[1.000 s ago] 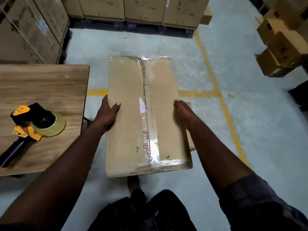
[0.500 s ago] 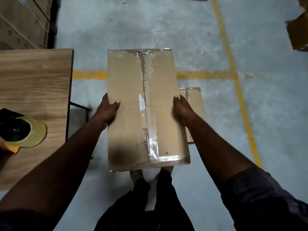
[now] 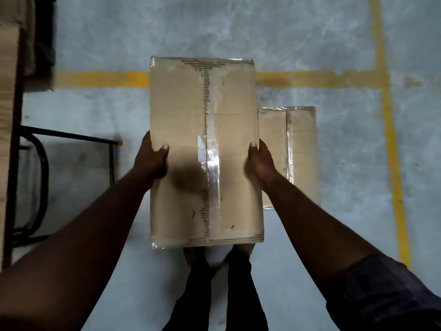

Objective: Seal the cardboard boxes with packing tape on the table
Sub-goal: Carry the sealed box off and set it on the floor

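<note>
I hold a taped cardboard box (image 3: 181,120) in mid-air over the concrete floor, its long seam covered with clear packing tape (image 3: 213,182). My left hand (image 3: 151,158) grips its left side, thumb on the top face. My right hand (image 3: 260,161) grips its right side, thumb on top as well. A second taped cardboard box (image 3: 301,149) lies flat on the floor just right of the held one, partly hidden behind it and my right forearm. The tape dispenser is out of view.
The wooden table edge (image 3: 7,115) and its black metal frame (image 3: 71,137) stand at the far left. Yellow floor lines (image 3: 334,78) cross behind the boxes. My legs and feet (image 3: 214,271) are under the held box.
The view has tilted down and swung right: the table top and tape dispenser slid out of frame. The held box moved off the table side toward the floor box, which now shows more.
</note>
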The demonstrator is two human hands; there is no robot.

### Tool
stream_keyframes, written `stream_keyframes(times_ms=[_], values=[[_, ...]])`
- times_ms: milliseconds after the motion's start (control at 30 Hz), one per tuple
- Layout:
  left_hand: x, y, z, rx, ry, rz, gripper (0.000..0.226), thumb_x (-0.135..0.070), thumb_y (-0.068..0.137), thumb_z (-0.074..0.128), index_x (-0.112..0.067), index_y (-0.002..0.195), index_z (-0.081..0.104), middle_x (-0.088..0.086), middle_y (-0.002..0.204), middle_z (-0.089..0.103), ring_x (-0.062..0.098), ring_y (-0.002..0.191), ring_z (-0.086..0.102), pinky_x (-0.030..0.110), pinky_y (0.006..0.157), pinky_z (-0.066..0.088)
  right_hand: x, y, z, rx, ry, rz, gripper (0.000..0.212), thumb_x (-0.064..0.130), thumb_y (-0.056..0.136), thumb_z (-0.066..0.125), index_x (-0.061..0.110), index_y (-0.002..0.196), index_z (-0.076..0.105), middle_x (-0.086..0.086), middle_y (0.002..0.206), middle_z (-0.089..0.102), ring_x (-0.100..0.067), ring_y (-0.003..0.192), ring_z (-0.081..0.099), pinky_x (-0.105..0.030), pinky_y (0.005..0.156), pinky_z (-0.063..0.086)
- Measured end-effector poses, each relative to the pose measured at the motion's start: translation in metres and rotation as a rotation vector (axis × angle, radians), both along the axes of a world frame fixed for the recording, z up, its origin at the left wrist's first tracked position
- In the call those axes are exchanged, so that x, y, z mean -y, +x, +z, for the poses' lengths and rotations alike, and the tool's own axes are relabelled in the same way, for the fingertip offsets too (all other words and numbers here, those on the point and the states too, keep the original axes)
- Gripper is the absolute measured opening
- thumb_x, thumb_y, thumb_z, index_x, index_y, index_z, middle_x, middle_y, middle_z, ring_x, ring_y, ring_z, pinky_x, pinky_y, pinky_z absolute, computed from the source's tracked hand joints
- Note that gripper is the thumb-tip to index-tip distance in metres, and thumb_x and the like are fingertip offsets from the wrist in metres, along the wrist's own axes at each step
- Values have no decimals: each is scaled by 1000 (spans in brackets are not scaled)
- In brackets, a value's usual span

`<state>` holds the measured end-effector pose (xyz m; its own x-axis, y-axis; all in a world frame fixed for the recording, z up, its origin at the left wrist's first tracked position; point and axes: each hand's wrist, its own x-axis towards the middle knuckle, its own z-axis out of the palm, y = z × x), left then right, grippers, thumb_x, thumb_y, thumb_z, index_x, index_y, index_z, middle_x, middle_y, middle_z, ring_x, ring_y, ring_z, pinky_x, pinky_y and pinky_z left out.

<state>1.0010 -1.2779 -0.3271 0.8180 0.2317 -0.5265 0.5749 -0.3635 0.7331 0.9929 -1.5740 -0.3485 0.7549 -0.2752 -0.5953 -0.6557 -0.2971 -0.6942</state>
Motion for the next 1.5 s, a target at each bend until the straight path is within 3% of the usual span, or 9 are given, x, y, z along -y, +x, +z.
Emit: stream_keyframes(times_ms=[367,467,633,767,967,1067,1233,1333,1500], values=[[44,26,-108,-61,-125,-217,68,-23,83,68,-16,146,43,10,134,59,26,120,60,55,97,53,54,21,-124,-97,45,-75,24,27,106,40,10,110,58,5,80,50,-13,74,47,-32,78,40],[62,27,-107,-79,-169,-191,70,-16,79,63,-13,146,42,10,127,61,17,103,64,29,81,59,60,21,-147,-134,45,-82,52,42,95,40,8,132,55,6,96,53,-17,90,48,-36,87,41],[50,30,-133,-157,-194,-131,73,-13,75,62,-20,145,44,13,133,60,31,122,59,54,97,53,53,22,-149,-101,74,-57,44,31,103,44,9,140,52,-1,117,61,-15,102,52,-38,103,43],[49,28,-142,-193,-168,-58,71,-8,87,60,-23,151,34,9,137,56,29,123,56,47,94,54,48,19,-144,-64,14,-68,43,25,108,42,13,149,45,-6,143,57,-21,128,53,-23,105,36],[67,39,-144,-187,-196,-119,72,-15,85,63,-24,151,35,10,140,55,30,127,54,49,97,52,66,24,-141,-45,-112,-86,41,25,109,38,14,147,46,-7,135,62,-27,124,55,-20,86,33],[66,40,-154,-163,-208,-140,76,-23,79,67,-27,149,38,7,140,56,30,129,54,60,101,49,76,27,-140,-47,-117,-63,44,24,109,39,14,152,41,-6,144,56,-25,132,50,-20,94,33],[73,41,-145,-170,-209,-134,80,-24,78,63,-23,152,32,12,141,52,38,130,50,49,94,49,77,25,-142,-28,-131,-65,44,24,109,39,13,152,42,-9,145,56,-27,133,50,-21,95,33],[71,40,-150,-166,-230,-133,81,-24,78,63,-22,152,30,22,140,49,53,131,41,67,102,40,75,24,-144,-30,-141,-60,46,26,110,38,13,153,39,-9,148,54,-26,136,48,-23,102,34],[68,37,-146,-157,-268,-140,83,-35,82,69,-20,153,28,24,142,46,54,131,39,70,102,35,73,21,-147,-17,-187,-4,46,27,110,36,9,152,40,-14,143,56,-30,132,51,-32,105,37]])
